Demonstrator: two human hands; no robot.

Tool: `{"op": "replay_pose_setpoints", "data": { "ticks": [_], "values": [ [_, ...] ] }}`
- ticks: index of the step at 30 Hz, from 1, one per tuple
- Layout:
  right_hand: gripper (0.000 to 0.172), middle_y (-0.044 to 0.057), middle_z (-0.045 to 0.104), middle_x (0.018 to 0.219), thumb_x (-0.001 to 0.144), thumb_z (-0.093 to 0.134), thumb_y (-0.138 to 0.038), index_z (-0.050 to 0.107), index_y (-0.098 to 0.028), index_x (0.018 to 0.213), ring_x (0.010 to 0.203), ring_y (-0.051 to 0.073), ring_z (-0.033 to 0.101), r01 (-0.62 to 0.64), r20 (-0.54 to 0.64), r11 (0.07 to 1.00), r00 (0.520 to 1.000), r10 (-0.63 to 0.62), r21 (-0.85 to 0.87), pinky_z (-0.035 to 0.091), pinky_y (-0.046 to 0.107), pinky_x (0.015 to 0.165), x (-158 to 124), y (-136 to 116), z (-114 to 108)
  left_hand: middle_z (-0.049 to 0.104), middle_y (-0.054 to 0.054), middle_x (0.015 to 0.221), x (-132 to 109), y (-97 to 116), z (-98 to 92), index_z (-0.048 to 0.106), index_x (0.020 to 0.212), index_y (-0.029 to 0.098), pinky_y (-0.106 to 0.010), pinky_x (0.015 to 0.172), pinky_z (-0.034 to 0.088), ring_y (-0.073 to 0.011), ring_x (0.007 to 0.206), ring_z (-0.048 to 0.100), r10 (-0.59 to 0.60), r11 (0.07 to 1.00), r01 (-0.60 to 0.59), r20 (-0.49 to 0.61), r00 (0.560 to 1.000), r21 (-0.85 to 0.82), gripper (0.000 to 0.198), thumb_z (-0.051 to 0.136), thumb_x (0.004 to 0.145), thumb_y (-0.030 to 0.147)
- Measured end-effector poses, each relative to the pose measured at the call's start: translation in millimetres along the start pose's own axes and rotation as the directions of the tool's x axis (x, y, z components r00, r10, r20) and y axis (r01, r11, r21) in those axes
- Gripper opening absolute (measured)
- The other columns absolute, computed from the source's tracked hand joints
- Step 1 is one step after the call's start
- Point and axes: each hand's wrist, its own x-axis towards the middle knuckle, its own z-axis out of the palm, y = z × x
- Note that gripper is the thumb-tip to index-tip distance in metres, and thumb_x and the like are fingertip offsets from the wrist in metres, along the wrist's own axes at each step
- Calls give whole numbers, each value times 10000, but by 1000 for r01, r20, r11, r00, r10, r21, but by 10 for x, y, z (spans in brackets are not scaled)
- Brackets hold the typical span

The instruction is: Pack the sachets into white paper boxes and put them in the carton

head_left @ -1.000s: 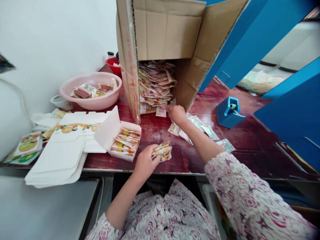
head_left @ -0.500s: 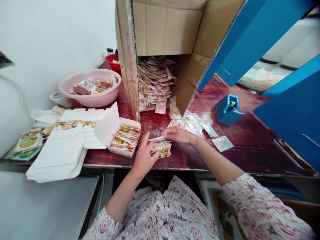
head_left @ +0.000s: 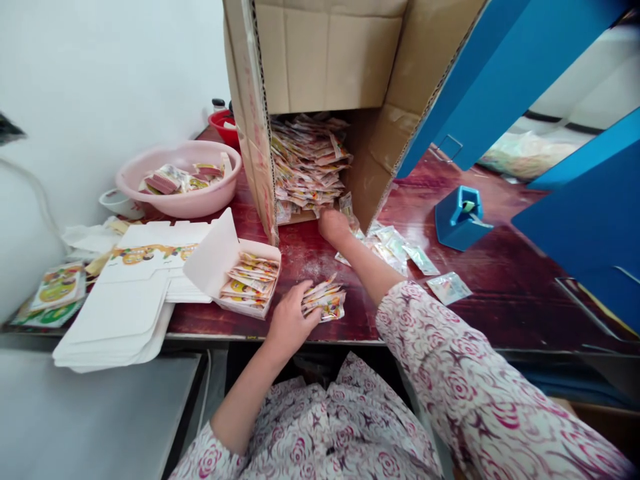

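Observation:
My left hand (head_left: pixel 289 321) is closed around a small stack of colourful sachets (head_left: pixel 326 299) near the table's front edge. My right hand (head_left: pixel 334 225) reaches to the mouth of a big cardboard box (head_left: pixel 320 60) lying on its side, its fingers curled on a sachet at the foot of the sachet pile (head_left: pixel 306 160) inside. To the left of my left hand stands a small open white carton (head_left: pixel 231 267), partly filled with sachets. Loose sachets (head_left: pixel 400 248) lie on the dark red table (head_left: pixel 490 280) to the right of my forearm.
A pink basin (head_left: pixel 180 175) with packets stands at the back left, a red bowl (head_left: pixel 223 127) behind it. Flat white carton blanks (head_left: pixel 125 300) are stacked at the left edge. A blue tape dispenser (head_left: pixel 463 217) sits to the right, under blue panels (head_left: pixel 575 220).
My right hand has left the stack by my left hand and reached forward again to the box mouth. My left hand keeps its hold on the stack.

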Motion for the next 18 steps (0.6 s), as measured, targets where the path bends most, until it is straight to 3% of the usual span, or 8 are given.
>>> {"op": "replay_pose_setpoints", "data": {
  "ticks": [3,5,7,9,11,13,15,18],
  "values": [
    [368,198,704,1210,987,462,-246,673,-138,1269,1161,302,656,54,-38,996,998,-51,75,491,382,979,-172,158,-47,701,-71,1126,13,-9,-12,637,1130,191,-385,1008,520,-222,1078,661,66,998,-66,14,998,-1,341,646,793,142],
    [330,156,705,1234,963,528,-266,706,-159,1219,1171,265,646,185,-78,943,982,-170,276,469,359,1020,-378,273,11,699,-63,1099,14,-29,-6,645,1124,196,-376,986,531,-215,1055,665,82,997,-82,11,997,-8,337,647,792,141],
    [306,98,718,1225,914,579,-212,719,-173,1184,1120,213,661,269,-82,785,959,-270,559,480,324,1009,-618,381,131,683,-72,1128,12,-51,10,656,1126,198,-382,998,530,-215,1075,663,94,996,-94,-12,996,-7,338,649,792,144],
    [321,48,752,1126,868,603,-175,723,-192,1165,986,175,692,204,14,617,944,-329,760,521,304,930,-844,480,249,610,-120,1301,11,-70,27,678,1100,186,-424,1073,487,-249,1216,611,110,994,-109,-67,992,15,322,660,782,141],
    [277,24,770,1008,841,632,-201,748,-199,1092,865,157,698,100,142,539,911,-388,836,542,294,857,-1012,570,290,422,-154,1530,13,-80,38,697,1065,172,-483,1168,389,-308,1413,448,130,991,-125,-115,985,48,298,676,770,138],
    [218,28,775,958,863,635,-285,772,-194,1006,830,157,697,68,236,531,843,-483,844,544,300,848,-1091,636,228,353,-144,1593,15,-81,39,702,1037,172,-523,1209,321,-337,1494,320,144,989,-137,-109,984,62,276,679,764,135],
    [307,53,780,956,921,582,-412,784,-183,960,856,177,703,98,281,561,786,-550,822,543,323,875,-1064,663,105,526,-145,1467,16,-75,35,688,1044,176,-521,1181,369,-318,1430,431,140,990,-138,-59,988,38,275,658,775,131],
    [354,81,768,1084,985,495,-388,771,-181,1059,1010,212,697,252,144,706,882,-449,662,514,358,969,-828,625,-11,695,-111,1192,6,-54,25,650,1067,173,-451,1059,504,-250,1160,650,122,993,-122,-1,993,-4,285,620,787,127]
  ]
}}
